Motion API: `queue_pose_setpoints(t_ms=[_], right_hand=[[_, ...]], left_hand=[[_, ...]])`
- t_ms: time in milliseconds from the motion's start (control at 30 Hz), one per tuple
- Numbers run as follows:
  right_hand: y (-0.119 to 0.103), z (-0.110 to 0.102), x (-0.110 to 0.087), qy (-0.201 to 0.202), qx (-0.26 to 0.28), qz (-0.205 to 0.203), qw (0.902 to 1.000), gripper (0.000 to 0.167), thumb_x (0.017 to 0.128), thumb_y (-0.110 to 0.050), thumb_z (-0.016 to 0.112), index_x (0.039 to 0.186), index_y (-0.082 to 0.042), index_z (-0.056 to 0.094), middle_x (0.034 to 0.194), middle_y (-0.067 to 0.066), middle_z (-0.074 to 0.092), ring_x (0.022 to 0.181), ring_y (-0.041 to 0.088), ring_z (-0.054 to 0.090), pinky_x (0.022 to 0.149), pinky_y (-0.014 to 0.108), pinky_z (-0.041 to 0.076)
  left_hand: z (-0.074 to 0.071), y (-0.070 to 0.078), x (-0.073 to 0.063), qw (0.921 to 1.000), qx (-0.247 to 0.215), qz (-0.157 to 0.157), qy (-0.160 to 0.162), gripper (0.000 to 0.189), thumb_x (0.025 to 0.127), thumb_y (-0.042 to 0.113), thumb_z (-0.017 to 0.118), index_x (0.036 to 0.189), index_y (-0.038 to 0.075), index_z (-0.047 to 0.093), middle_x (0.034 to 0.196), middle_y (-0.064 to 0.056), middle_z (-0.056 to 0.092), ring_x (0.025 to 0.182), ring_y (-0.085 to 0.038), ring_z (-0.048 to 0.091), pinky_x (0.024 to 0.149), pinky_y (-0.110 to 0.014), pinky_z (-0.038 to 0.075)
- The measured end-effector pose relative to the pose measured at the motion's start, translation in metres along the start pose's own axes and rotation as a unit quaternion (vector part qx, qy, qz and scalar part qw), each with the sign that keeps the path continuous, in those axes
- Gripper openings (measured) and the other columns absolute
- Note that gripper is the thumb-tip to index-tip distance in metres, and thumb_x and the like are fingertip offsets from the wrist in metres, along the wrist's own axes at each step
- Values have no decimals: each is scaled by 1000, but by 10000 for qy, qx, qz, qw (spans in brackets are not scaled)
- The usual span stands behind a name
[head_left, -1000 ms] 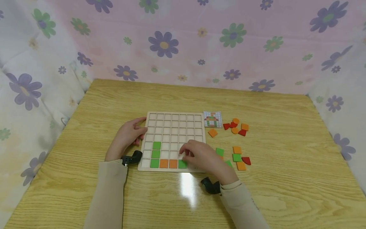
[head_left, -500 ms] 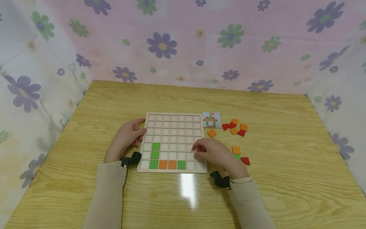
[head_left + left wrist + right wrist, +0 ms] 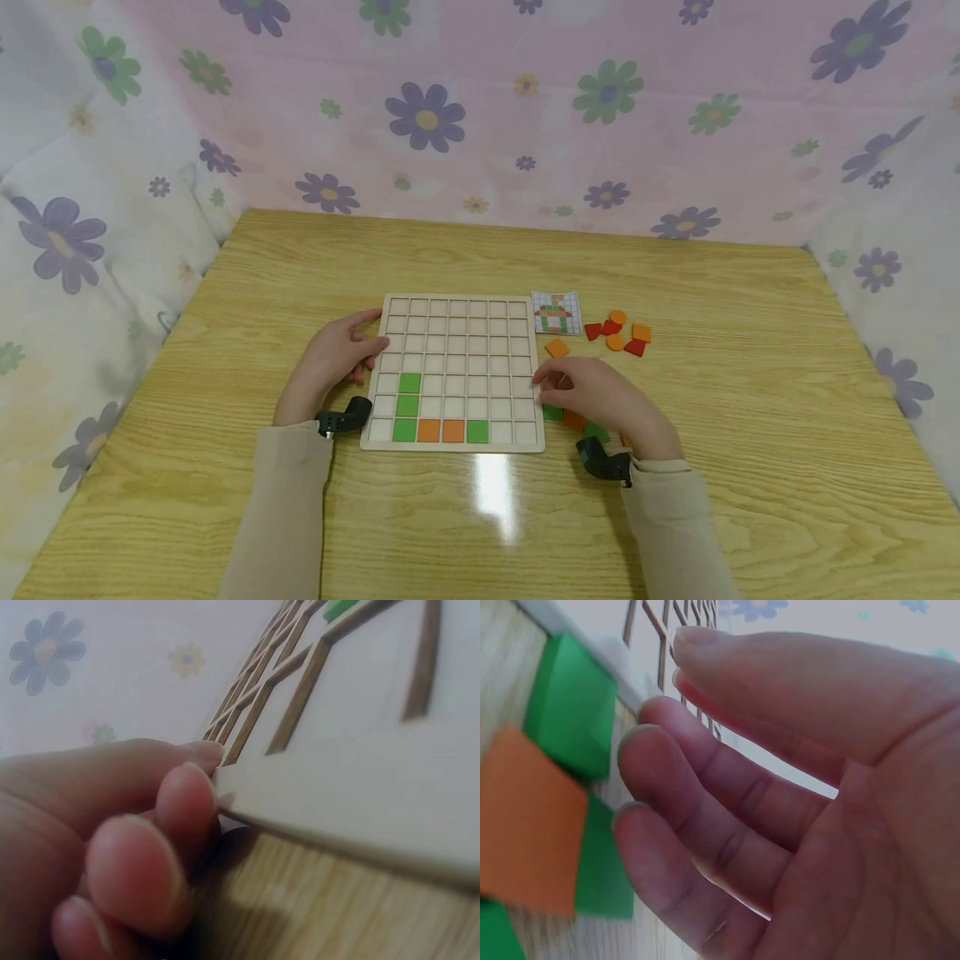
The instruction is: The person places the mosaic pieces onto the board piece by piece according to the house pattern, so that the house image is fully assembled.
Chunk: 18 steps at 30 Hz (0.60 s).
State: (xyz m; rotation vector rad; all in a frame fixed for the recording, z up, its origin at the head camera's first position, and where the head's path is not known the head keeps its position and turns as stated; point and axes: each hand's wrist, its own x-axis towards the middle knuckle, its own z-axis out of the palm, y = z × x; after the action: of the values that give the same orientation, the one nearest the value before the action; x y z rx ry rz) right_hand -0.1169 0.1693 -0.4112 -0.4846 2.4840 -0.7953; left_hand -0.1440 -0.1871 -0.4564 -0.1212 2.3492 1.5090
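A pale wooden grid board [image 3: 453,446] lies on the table with several green tiles [image 3: 407,406] and two orange tiles [image 3: 441,431] set in its lower left cells. My left hand [image 3: 333,358] holds the board by its left edge, thumb on the rim and the other fingers curled beside it. Over the board's right edge hovers my right hand [image 3: 600,400], its fingers loosely bent and no tile between thumb and fingertips in the right wrist view. Below that hand lie a green square [image 3: 574,709] and an orange square [image 3: 529,825], partly covered in the head view.
A small pattern card [image 3: 557,313] lies at the board's upper right corner. An orange square [image 3: 557,347] sits below it, and to the right are loose red pieces [image 3: 594,332] and orange discs [image 3: 617,317]. Flowered cloth [image 3: 480,125] surrounds the table.
My right hand has drawn back from above the lower right part of the board to its right edge, over the loose tiles. The left hand stays at the left edge.
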Motion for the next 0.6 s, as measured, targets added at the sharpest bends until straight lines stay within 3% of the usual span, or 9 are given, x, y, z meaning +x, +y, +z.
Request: queue_pose_setpoints(t_ms=[333, 600], right_hand=[[20, -9, -4, 307, 51, 53, 9995, 22, 82, -27, 65, 101, -18, 61, 82, -2, 53, 75, 16, 48, 65, 30, 42], [27, -16, -10, 37, -21, 266, 9996, 28, 79, -18, 69, 104, -14, 59, 86, 2, 52, 79, 19, 46, 68, 32, 41]], left_hand=[[0, 1, 0, 9999, 144, 5, 6, 59, 85, 31, 61, 138, 26, 35, 67, -13, 57, 42, -15, 47, 42, -31, 47], [0, 2, 0, 9997, 240, 20, 48, 58, 85, 31, 61, 137, 27, 35, 66, -13, 57, 42, -16, 48, 42, -32, 47]])
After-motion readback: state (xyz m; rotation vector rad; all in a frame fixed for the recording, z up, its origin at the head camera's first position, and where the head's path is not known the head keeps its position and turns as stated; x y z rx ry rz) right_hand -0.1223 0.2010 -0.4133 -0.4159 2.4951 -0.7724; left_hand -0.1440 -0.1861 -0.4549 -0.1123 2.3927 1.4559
